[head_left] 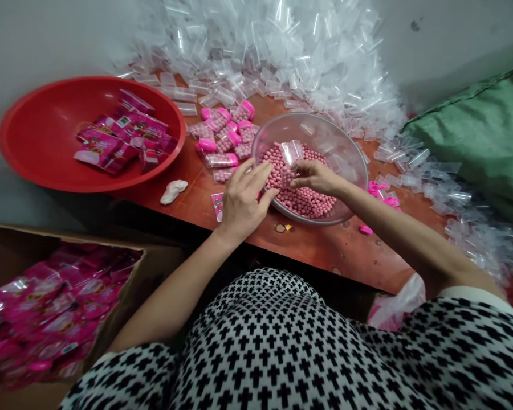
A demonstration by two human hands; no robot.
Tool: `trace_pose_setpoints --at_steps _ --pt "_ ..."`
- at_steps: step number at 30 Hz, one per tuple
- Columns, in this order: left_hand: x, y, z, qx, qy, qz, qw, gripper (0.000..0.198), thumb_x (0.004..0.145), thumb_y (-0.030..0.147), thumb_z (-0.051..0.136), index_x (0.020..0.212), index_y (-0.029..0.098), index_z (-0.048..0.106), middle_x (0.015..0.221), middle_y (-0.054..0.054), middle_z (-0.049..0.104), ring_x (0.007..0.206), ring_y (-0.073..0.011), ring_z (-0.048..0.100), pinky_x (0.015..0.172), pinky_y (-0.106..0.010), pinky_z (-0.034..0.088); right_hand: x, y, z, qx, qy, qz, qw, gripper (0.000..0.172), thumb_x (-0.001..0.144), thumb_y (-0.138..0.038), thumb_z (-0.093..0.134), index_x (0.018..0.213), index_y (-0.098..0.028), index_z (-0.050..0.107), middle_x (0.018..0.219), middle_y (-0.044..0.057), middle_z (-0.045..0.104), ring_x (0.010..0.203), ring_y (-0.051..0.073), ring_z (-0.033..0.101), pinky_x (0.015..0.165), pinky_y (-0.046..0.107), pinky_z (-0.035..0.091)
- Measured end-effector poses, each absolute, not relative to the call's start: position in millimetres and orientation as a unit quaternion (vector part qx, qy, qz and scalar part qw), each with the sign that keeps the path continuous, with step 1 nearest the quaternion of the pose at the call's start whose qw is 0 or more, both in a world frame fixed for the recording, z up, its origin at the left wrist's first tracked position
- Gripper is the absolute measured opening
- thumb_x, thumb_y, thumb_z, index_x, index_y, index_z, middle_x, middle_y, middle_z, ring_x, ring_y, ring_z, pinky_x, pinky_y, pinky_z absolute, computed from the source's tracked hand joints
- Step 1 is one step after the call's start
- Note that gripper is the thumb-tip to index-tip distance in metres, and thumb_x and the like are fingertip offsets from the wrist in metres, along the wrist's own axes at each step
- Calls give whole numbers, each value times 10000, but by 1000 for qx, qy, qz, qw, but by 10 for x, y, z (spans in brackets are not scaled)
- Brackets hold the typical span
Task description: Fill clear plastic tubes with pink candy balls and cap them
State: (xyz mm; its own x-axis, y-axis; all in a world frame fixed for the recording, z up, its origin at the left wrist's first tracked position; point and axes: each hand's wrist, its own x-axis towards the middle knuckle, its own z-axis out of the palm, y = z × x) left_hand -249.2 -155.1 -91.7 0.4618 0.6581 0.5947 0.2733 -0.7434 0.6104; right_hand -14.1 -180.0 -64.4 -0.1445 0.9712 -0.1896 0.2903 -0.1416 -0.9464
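My right hand (315, 176) is inside a grey see-through bowl (263, 132), its fingers closed on a clear plastic tube (288, 171) partly filled with pink beads. Round pink beads (312, 200) cover the bottom of the bowl. Another clear tube (291, 151) lies just above the fingers. At the bowl's left rim, my left hand (247, 196) is open, thumb apart and fingers stretched toward the beads. Behind it lies a pile of bead-filled tubes with bright pink caps (222, 160). A flat pink printed card (217, 205) is partly hidden by the left hand.
A red basin (29, 154) with pink printed packets stands at the left. Clear empty tubes (282, 51) are heaped along the back and right. Loose pink caps (383, 196) lie right of the bowl. A cardboard box (143, 265) of pink packages sits lower left; a green sack (487, 131) is at right.
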Motion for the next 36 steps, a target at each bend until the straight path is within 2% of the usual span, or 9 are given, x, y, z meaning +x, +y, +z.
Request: trace_pose_setpoints --at_steps 5,11,16,20,23,25,27,31,36 --pt "-2238 -1497 -609 822 264 375 338 332 875 221 708 1202 160 703 1123 -77 764 1003 -220 722 945 -369 571 -166 -2072 -443 -533 -509 524 426 380 628 -315 911 866 -184 645 799 -17 666 807 134 650 783 297 568" --pt "-2000 -1507 -529 755 236 325 519 197 853 204 693 1024 133 759 905 -51 777 782 -171 721 759 -300 601 -143 -2291 -334 -530 -508 500 459 537 577 -384 955 902 -193 572 800 -32 649 715 111 642 633 233 544" --pt "-1908 -1510 -594 699 183 295 625 258 852 313 736 1019 119 712 963 -75 762 816 -188 740 747 -334 647 -108 -2404 -223 -537 -539 465 453 568 653 -425 908 1057 -174 597 731 -63 611 666 89 623 634 213 521" --pt "-1878 -1673 -546 699 151 311 626 349 868 463 740 1020 155 676 959 -62 752 810 -190 748 745 -343 666 87 -2676 -36 -566 -570 427 415 544 714 -412 864 1147 -157 654 775 -52 619 745 91 630 676 205 496" --pt "-1990 -1943 -445 699 143 340 612 288 916 436 701 1069 194 669 989 -49 758 855 -185 755 778 -323 670 442 -3111 1 -652 -548 330 407 419 809 -423 786 1127 -165 696 805 -15 657 729 110 622 675 241 488" --pt "-2104 -2158 -430 697 124 341 619 227 943 370 678 1115 223 669 1040 -45 767 870 -179 761 792 -315 672 693 -3463 -95 -740 -534 228 339 253 874 -388 716 990 -165 737 758 5 668 678 126 602 665 269 471" --pt "-2183 -2362 -513 710 98 316 621 212 955 316 663 1148 232 675 1053 -40 778 877 -177 767 817 -313 670 872 -3775 -279 -810 -534 148 192 151 889 -299 670 898 -171 750 761 31 700 701 164 621 689 299 462" --pt "-2122 -2600 -947 784 92 282 545 268 967 287 632 1216 201 680 1114 -50 783 962 -179 763 900 -288 631 905 -4092 -698 -827 -557 59 -45 247 915 -204 578 1081 -149 751 1086 147 754 975 275 669 774 357 472" --pt "-1923 -2568 -1413 810 103 291 499 218 990 262 587 1146 174 712 1103 -61 786 1016 -184 749 971 -321 589 737 -4102 -898 -832 -546 40 -88 296 975 -258 527 1151 -149 739 1083 149 764 1003 292 679 818 385 469"
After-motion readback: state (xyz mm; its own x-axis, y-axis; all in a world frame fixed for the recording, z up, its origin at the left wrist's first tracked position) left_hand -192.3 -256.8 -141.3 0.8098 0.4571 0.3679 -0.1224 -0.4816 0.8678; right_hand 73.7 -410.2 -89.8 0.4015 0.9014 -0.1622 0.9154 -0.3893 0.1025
